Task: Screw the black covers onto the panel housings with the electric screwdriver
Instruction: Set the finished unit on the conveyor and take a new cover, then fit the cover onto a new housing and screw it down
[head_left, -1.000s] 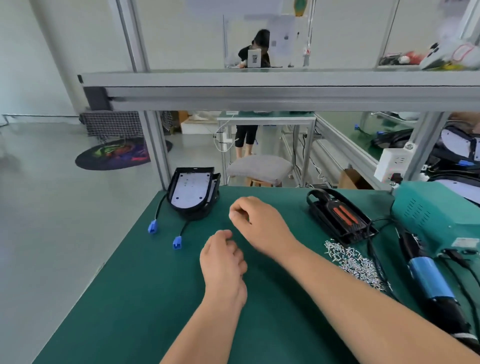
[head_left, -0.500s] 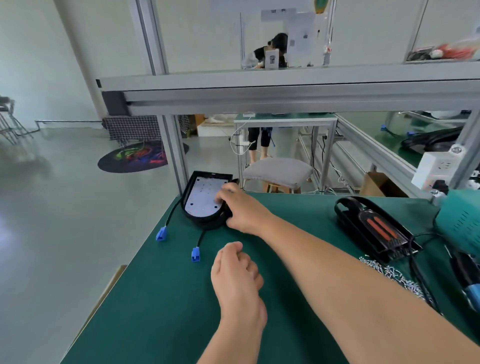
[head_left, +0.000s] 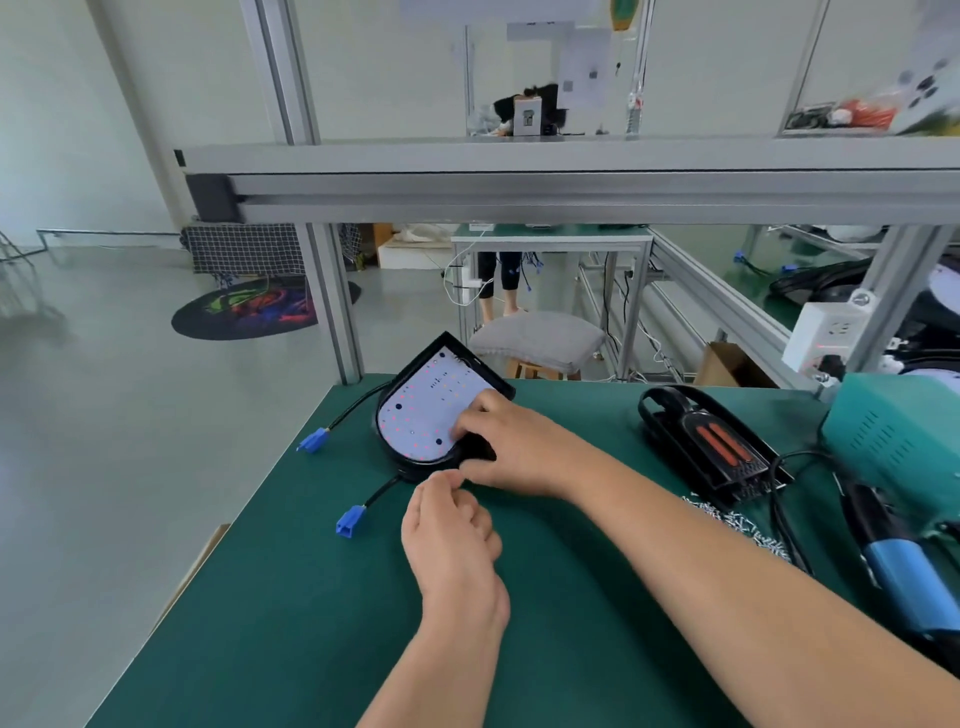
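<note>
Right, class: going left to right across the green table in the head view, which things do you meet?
far blue connector → near blue connector → panel housing → black cover → teal box

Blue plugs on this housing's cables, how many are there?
2. One blue plug lies left of the panel housing; the other blue plug lies nearer, just left of the left hand.

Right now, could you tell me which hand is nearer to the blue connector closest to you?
Left. The left hand sits just right of that blue connector; the right hand is farther back, gripping the panel housing.
</note>
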